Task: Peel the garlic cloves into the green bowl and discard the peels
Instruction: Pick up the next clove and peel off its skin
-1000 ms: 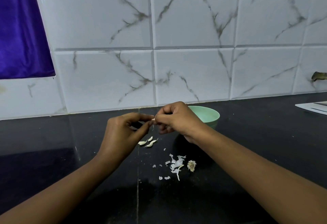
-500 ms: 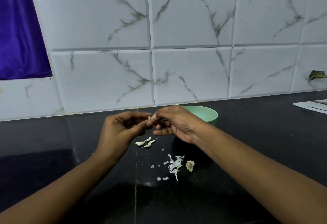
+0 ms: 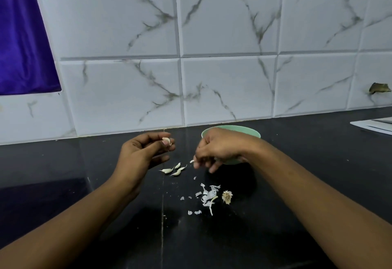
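My left hand [image 3: 144, 154] pinches a small garlic clove [image 3: 166, 141] between thumb and fingertips, above the black counter. My right hand [image 3: 216, 150] hovers lower to the right, in front of the green bowl [image 3: 244, 131], with a tiny white peel scrap [image 3: 192, 161] at its fingertips. Three unpeeled cloves [image 3: 174, 170] lie on the counter between the hands. A heap of white peels [image 3: 207, 197] and the dry garlic root stub [image 3: 227, 197] lie nearer to me. The bowl's inside is hidden by my right hand.
The black counter [image 3: 63, 183] meets a white marble-tile wall [image 3: 222, 90] just behind the bowl. White papers [image 3: 375, 126] lie at the far right edge. A purple cloth [image 3: 21, 35] hangs at the upper left.
The hands were joined on one clove; now they have parted. My right hand dropped down and right with a peel scrap, while my left hand kept the clove.
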The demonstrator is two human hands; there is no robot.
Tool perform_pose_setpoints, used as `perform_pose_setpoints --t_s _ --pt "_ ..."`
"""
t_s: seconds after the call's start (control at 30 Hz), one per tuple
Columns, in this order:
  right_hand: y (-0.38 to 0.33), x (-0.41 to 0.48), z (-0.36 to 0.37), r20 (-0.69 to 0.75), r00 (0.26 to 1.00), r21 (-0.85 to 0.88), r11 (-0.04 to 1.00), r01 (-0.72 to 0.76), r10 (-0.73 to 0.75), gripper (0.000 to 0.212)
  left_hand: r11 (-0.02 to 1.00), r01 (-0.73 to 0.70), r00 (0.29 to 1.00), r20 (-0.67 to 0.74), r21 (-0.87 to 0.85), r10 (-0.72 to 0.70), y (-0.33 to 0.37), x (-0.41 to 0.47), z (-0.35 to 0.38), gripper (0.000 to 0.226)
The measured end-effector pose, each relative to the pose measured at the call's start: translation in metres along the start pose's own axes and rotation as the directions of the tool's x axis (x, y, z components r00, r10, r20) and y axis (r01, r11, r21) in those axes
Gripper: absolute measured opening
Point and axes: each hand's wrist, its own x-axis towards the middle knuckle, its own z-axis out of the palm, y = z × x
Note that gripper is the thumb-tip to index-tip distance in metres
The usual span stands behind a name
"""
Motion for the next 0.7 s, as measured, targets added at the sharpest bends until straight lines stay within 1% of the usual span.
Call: perform_pose_setpoints --t_s 0.07,0.13,0.17,0.27,0.43,0.6,0.7 --pt "0.002 -0.002 -0.001 0.046 0.999 -0.178 0.984 -0.022 0.03 0.017 0.997 0.066 0.998 0.022 0.047 -0.067 -0.003 0.001 -0.001 0.014" --pt "0.001 -0.003 0.002 0.025 1.0 -0.263 0.965 -0.005 0.012 0.016 0.991 0.103 0.993 0.053 0.09 -0.108 -0.004 0.001 0.001 0.015" --pt "0.002 -0.003 0.003 0.003 1.0 -0.288 0.958 0.0 0.001 0.019 0.987 0.117 0.99 0.068 0.11 -0.125 -0.004 0.0 0.002 0.016" --pt "0.004 0.0 0.005 -0.018 1.0 -0.327 0.945 0.005 -0.012 0.022 0.975 0.16 0.978 0.106 0.154 -0.178 -0.004 -0.002 0.004 0.015" --pt "0.009 0.005 0.006 0.024 0.999 -0.367 0.93 0.028 -0.02 0.017 0.953 0.189 0.961 0.157 0.236 -0.229 -0.004 -0.003 0.005 0.011" --pt "0.012 0.01 0.007 0.042 0.999 -0.345 0.938 0.035 -0.022 0.022 0.934 0.18 0.959 0.157 0.308 -0.237 -0.005 -0.003 0.005 0.016" --pt "0.014 0.012 0.009 0.008 1.0 -0.387 0.922 0.029 -0.028 0.03 0.924 0.176 0.954 0.171 0.34 -0.245 -0.005 -0.003 0.004 0.018"
